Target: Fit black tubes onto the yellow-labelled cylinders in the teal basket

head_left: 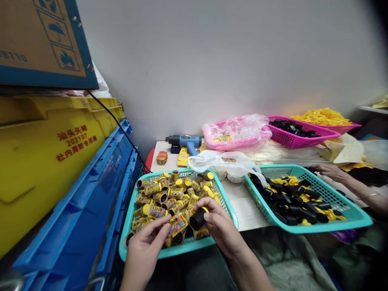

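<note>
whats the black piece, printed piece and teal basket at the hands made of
Black piece: probably smooth plastic, from its even, unbroken surface. Printed piece: perhaps thin paper or film, finish unclear; it looks flat with bright graphics. Teal basket: likely moulded plastic, satin-looking, with uniform colour and regular holes.

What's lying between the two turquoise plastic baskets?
In the head view, a translucent white plastic bag near the back, then pale, flat tabletop toward the front.

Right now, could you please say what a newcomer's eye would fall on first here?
Probably the yellow crate at far left, then the yellow-wrapped tubes heaped in the left teal basket, below centre. Over that basket, the left hand holds a colourful label and the right hand a black cylinder.
</note>
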### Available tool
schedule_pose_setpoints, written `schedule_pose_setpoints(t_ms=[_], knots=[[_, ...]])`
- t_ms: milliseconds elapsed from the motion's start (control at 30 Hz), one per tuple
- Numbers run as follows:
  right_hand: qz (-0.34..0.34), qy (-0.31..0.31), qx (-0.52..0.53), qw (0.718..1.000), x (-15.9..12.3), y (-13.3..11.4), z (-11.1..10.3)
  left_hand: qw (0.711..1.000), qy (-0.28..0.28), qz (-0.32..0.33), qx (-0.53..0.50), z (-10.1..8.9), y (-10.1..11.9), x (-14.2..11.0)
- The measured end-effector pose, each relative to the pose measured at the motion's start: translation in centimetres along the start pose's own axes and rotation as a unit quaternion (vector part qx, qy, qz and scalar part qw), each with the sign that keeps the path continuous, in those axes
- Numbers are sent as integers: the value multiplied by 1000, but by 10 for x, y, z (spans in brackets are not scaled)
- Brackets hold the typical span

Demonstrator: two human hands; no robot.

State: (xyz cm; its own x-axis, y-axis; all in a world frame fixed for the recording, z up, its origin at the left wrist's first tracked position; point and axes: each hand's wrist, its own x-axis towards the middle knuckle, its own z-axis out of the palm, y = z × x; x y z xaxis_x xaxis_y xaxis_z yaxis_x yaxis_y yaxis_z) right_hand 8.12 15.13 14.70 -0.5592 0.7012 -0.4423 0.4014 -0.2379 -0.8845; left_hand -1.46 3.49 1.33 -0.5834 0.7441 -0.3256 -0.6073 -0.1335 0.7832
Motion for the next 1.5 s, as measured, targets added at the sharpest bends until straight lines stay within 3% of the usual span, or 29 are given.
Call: schedule_pose_setpoints(t_ms=[100,200,367,467,567,667,733,833,933,1100,1200,1300,1400,1500], knots=[[-13,-3,-61,998,1,4,1,994,5,79,72,1,3,-2],[-23,-13,-206,978,4,9,6,982,11,150,115,6,7,-5],[-69,15,-318,946,9,21,16,993,-13,98,60,16,10,-5],[-67,24,-274,959,8,26,12,998,8,55,34,13,3,-2],[-21,3,-55,998,3,19,4,998,27,36,32,6,-6,2],[16,-22,116,993,-4,5,-2,996,19,66,59,2,-9,3],[-5,-21,110,994,-7,-3,-3,992,6,99,74,2,-8,3],[-52,-33,23,998,-5,-7,-5,988,-7,134,79,5,-5,3],[-41,-55,-58,996,-1,-5,-10,987,-2,146,70,6,-3,2],[-13,-36,-144,989,0,-3,-17,987,-27,147,67,7,-1,0],[-16,-40,-178,983,-3,-3,-15,990,-38,126,45,12,1,-1],[-40,-27,-202,978,-4,1,-9,997,-59,44,-24,17,3,-4],[-92,-15,-237,967,-5,10,-2,993,-52,-42,-95,19,5,-7],[-165,1,-287,944,-5,22,1,987,-60,-82,-123,22,8,-10]])
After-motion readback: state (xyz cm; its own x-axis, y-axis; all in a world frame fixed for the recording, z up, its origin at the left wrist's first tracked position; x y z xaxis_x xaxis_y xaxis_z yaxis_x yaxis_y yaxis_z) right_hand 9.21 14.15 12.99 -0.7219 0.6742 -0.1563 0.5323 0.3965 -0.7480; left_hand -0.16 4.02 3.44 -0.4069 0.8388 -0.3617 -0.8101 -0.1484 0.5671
